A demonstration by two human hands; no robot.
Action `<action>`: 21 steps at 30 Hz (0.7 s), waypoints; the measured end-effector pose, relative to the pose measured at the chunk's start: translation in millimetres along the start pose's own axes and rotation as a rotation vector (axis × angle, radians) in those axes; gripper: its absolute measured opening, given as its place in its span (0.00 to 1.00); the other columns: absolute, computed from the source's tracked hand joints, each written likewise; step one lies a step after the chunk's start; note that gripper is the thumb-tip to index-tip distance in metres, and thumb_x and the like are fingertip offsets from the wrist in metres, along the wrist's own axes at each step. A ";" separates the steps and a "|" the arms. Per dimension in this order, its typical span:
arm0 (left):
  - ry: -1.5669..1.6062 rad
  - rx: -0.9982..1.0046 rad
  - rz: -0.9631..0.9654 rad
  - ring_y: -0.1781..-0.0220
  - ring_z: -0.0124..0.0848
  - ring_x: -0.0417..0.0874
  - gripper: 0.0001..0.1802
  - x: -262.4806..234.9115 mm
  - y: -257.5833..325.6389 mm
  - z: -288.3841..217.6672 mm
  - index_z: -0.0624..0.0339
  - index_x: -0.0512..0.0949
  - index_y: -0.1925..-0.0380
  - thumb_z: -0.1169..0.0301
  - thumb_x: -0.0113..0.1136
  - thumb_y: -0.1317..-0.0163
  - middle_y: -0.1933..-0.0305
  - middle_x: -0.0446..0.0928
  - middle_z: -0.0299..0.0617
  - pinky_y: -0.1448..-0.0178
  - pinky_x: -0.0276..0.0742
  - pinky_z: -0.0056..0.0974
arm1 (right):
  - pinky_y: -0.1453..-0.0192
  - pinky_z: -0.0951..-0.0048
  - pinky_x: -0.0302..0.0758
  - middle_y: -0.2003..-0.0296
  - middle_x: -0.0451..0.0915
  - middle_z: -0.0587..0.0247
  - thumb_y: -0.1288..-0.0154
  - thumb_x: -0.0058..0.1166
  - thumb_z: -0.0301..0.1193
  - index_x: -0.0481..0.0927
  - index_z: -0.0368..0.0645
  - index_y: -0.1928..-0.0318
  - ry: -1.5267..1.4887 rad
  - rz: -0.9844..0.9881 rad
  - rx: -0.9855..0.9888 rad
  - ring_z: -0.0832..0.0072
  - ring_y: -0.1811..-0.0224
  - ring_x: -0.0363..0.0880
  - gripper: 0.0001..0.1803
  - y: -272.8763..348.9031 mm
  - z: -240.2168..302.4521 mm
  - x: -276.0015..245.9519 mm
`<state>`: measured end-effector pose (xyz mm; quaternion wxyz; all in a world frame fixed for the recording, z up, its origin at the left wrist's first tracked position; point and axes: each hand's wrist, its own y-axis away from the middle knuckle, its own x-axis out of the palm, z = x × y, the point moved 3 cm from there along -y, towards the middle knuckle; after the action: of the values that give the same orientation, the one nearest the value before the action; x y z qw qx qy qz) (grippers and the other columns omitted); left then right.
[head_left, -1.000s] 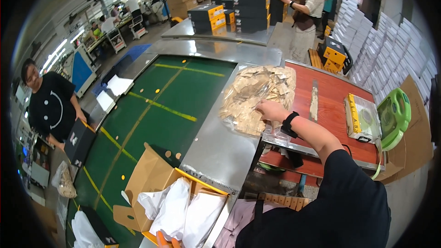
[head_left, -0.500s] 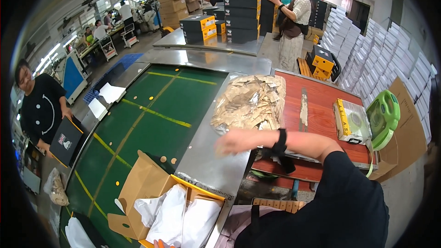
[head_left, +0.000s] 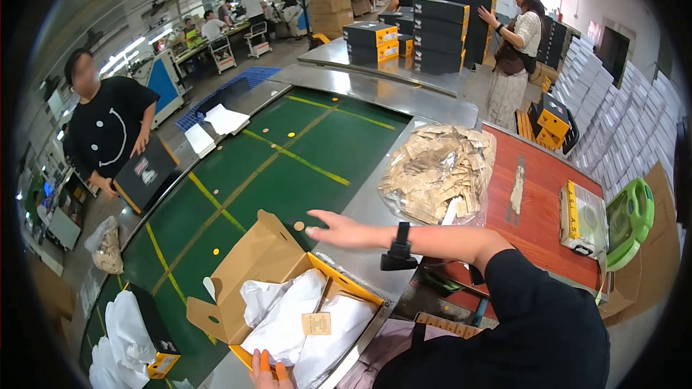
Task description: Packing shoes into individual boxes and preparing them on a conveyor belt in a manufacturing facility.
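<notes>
An open shoe box point(head_left: 348, 284) with orange edges lies before me, its brown lid point(head_left: 254, 251) tilted back. Inside are bundles in white paper point(head_left: 285, 319). On that paper rests a small tan packet point(head_left: 316, 323). My left hand point(head_left: 270, 373), orange coverings on its fingers, grips the box's near edge; its lower part is out of view. My right hand point(head_left: 337, 230) is over the box's far side by the lid, fingers spread and holding nothing. To its right, a clear plastic bag point(head_left: 440, 173) full of tan packets sits on the metal and red worktop.
The green conveyor belt point(head_left: 245, 166) carries another box point(head_left: 148, 324) with white paper. Across it, a co-worker point(head_left: 112, 130) holds a black box lid point(head_left: 146, 173). A yellow-and-clear case point(head_left: 582, 220) and a green plastic reel point(head_left: 629, 223) stand on the red tabletop point(head_left: 537, 173).
My right hand has moved left from beside the plastic bag to the box's lid. A tan packet now lies on the white paper. The view has shifted, and the co-worker's lid is held at a different angle.
</notes>
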<state>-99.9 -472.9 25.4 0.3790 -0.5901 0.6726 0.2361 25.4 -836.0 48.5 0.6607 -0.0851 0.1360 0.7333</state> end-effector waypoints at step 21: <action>0.297 -0.153 -0.694 0.29 0.52 0.61 0.47 -58.9 17.6 -60.0 0.75 0.51 0.32 0.59 0.65 0.40 0.30 0.56 0.67 0.26 0.53 0.48 | 0.22 0.65 0.42 0.24 0.31 0.51 0.27 0.44 0.47 0.29 0.45 0.25 -0.222 0.182 -0.645 0.69 0.23 0.38 0.46 30.8 88.5 32.6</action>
<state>-129.9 -479.2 105.7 0.2900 -0.8369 0.4609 0.0553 -3.9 -780.4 125.2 0.5424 -0.1970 -0.1682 0.7992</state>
